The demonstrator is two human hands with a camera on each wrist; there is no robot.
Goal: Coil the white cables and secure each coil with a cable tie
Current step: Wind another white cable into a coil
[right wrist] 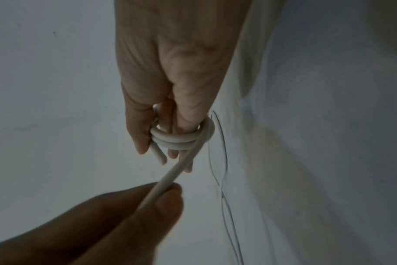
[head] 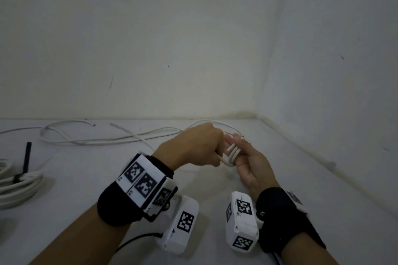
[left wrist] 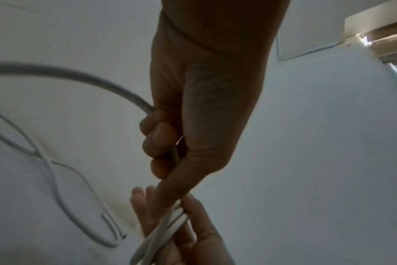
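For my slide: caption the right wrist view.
Left hand feeds white cable around right hand fingers, forming a small coil.

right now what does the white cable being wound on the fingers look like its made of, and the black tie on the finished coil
White cable: looks like a smooth matte plastic or rubbery jacket; it bends into tight loops round the right hand without kinking. What is inside is hidden.

Black tie: probably stiff plastic, since its free tail sticks straight up from the finished coil; too dim and small to judge its finish.
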